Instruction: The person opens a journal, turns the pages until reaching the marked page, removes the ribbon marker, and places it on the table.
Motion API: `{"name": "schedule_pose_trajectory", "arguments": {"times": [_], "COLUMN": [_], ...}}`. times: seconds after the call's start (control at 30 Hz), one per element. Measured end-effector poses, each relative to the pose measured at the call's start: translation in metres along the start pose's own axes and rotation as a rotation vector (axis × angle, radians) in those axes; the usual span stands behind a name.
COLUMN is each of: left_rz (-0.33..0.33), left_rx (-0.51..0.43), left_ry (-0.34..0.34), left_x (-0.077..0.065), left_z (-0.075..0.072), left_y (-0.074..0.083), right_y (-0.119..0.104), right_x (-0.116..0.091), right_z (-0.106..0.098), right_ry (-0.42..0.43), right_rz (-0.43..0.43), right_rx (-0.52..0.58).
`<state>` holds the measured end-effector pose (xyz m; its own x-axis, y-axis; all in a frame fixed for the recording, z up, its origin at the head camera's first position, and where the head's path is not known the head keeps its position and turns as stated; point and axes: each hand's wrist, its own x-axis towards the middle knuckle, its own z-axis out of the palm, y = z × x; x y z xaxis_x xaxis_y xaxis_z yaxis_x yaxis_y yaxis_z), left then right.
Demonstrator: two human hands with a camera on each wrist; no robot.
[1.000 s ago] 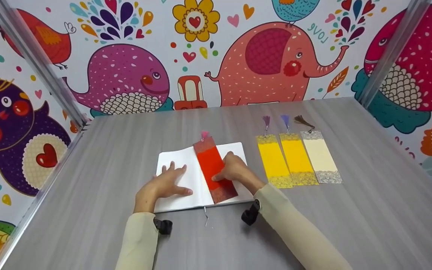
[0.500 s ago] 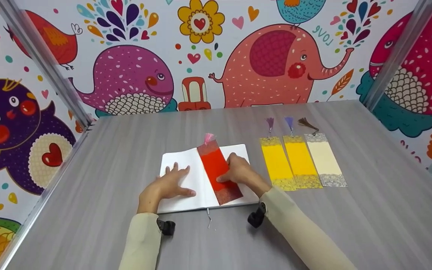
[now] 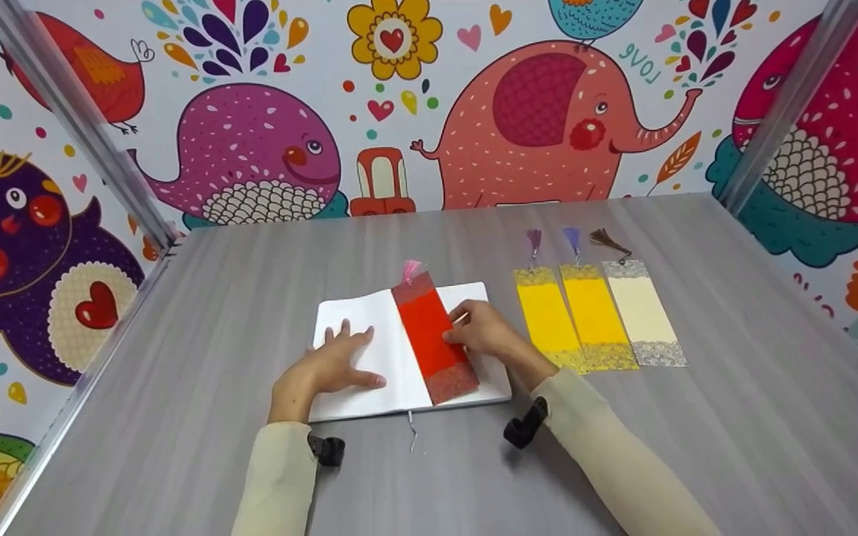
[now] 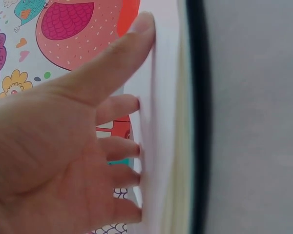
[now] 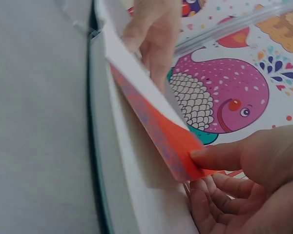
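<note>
An open notebook with blank white pages lies on the table. My left hand rests on its left page, fingers spread; in the left wrist view the thumb and fingertips press the paper. A red bookmark with a pink tassel lies slanted along the fold and over the right page. My right hand pinches its right edge, thumb on top and fingers beneath. In the right wrist view, that edge of the bookmark is raised off the page, while its other side stays down near the fold.
To the right of the notebook lie two yellow bookmarks and a cream bookmark, each with a tassel pointing away. A thin ribbon sticks out below the notebook. Patterned panels stand behind and beside the grey table.
My right thumb has slid back from the middle of the red bookmark to its right edge, and the hand has shifted slightly right. The left hand stays put on the page.
</note>
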<state>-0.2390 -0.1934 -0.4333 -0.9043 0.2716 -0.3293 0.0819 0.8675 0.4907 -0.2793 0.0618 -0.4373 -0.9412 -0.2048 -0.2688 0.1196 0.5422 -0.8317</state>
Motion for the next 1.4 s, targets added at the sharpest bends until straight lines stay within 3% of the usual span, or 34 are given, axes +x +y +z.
{"name": "schedule_pose_trajectory", "arguments": {"times": [0.23,0.43,0.67,0.97,1.17,1.4], "left_rz": [-0.005,-0.011,-0.017,-0.001,-0.008,-0.005], "left_rx": [0.005,-0.003,-0.013,-0.001,-0.007,-0.010], "left_ry": [0.003,0.004,0.010,0.005,0.008,0.011], "left_x": [0.000,-0.002,-0.002,-0.001,-0.002,-0.001], "left_z": [0.000,0.000,0.002,0.004,0.006,0.007], "left_y": [-0.002,-0.004,-0.004,-0.002,0.001,0.003], "right_y": [0.012,0.026,0.042,0.077,0.101,0.117], "right_x": [-0.002,-0.008,-0.016,-0.049,-0.073,-0.093], "right_z": [-0.026,-0.062,-0.118,-0.210,-0.264,-0.307], "right_ry": [-0.114,-0.119,-0.062,0.012,0.052,0.119], "right_rz": [0.077,0.048,0.010,0.015,0.075,0.152], "right_rx": [0.188,0.258,0.247,0.192,0.151,0.069]}}
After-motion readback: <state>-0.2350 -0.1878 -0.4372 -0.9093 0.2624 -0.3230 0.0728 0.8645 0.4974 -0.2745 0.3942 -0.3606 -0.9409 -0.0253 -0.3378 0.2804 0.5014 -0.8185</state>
